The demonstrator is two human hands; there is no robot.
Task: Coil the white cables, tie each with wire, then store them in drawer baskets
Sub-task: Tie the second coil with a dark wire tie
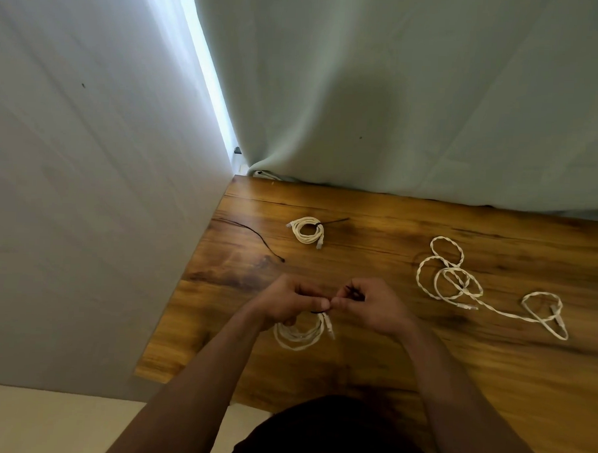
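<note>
The coiled cable should be light and limp, with a braided jacket soft enough to bend yet springy enough that the loops will likely fan apart once let go. So the place to hold it is where all the turns bunch together, not on a single strand or on the plugs. The black wire looks thin and pliable, the sort that keeps a twist, and is best taken by its two free ends close to the bundle. That is roughly how the grip stands. The left hand has its fingers curled and pinches the top of the coil, holding it just over the near part of the table, with the loops hanging below the knuckles. The right hand has its fingertips closed on the dark wire end, almost touching the left thumb. In my judgement the tie on this coil is being twisted and is not yet finished. The cable is off-white with a woven texture, wound in several small rounds, and a pale plug pokes out at its right side. Farther back lies a tied coil with a dark tail sticking out — apparently done. A loose cable sprawls well to the right in open loops, not yet coiled. A spare wire lies near the table's left edge. No drawer or basket is in view.
</note>
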